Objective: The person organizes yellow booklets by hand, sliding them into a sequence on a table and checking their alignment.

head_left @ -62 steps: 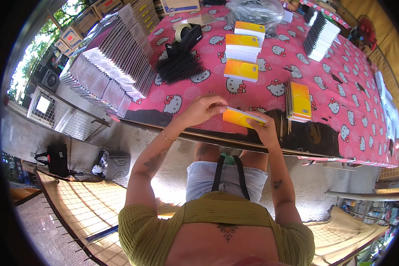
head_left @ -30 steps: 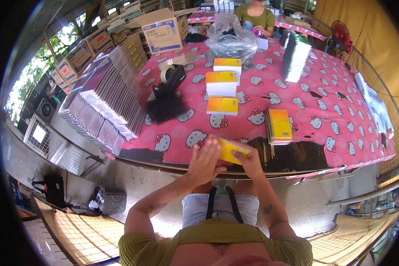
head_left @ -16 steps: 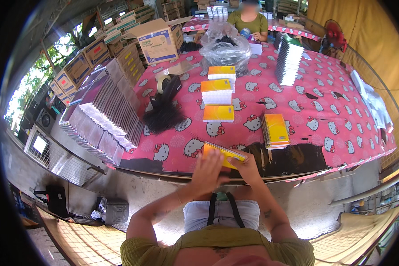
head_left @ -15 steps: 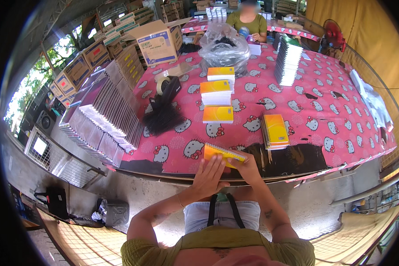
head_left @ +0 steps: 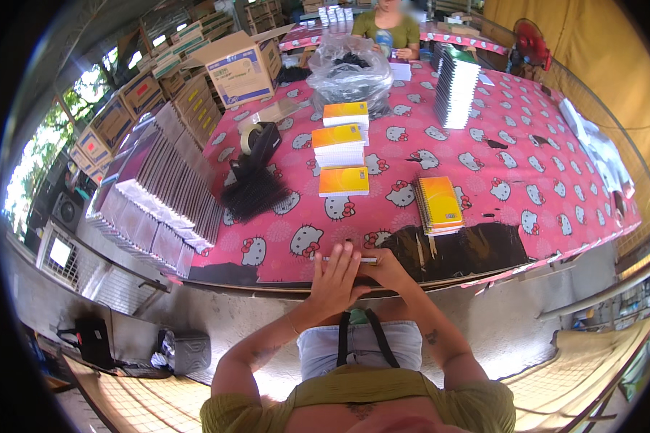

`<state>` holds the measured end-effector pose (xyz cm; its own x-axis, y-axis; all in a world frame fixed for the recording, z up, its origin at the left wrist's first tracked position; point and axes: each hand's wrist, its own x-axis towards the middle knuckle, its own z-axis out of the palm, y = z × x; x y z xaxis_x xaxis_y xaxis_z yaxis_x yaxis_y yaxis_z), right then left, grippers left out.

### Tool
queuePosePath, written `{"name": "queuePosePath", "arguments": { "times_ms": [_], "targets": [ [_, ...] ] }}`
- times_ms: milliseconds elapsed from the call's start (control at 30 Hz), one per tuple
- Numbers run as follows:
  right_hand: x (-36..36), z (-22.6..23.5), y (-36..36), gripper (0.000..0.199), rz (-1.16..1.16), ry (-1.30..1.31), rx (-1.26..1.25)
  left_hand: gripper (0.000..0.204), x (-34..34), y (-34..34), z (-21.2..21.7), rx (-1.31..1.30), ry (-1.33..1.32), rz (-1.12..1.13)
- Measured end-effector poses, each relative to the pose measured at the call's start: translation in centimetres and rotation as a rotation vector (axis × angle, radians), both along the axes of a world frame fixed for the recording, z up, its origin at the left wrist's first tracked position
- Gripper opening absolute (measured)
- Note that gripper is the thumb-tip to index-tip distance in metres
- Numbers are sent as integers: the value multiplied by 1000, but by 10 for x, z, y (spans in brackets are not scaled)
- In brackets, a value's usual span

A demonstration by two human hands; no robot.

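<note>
At the table's near edge, a small spiral notebook (head_left: 369,259) is turned nearly edge-on, so only a thin pale strip of it shows. My right hand (head_left: 386,270) grips its right end. Flat against its near side lies my left hand (head_left: 332,280), fingers stretched upward and hiding most of the notebook. To the right rests a stack of yellow-orange spiral notebooks (head_left: 440,202). Ahead of my hands stand piles of similar yellow notebooks without visible coils, the nearest one (head_left: 344,180) in front of a taller pile (head_left: 337,144).
Large stacks of spiral notebooks (head_left: 162,195) fill the table's left side. Near them lie black coils (head_left: 256,195) and a tape dispenser (head_left: 258,144). Farther back are a clear plastic bag (head_left: 350,79), a cardboard box (head_left: 242,72), a tall notebook stack (head_left: 455,86) and a seated person (head_left: 386,29).
The notebook has tipped from showing its yellow cover to nearly edge-on. My left hand has shifted slightly and still lies against it; my right hand keeps its grip. The view has shifted a little.
</note>
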<state>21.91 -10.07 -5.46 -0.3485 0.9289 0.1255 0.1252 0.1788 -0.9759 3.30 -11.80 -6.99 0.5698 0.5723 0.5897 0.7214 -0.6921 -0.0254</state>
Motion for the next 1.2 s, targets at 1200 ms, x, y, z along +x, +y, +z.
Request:
{"name": "queuePosePath", "arguments": {
  "times_ms": [1200],
  "targets": [
    [13,14,-20,25,-243,-94,317,27,6,24,57,-119,-153,-152]
  ]
}}
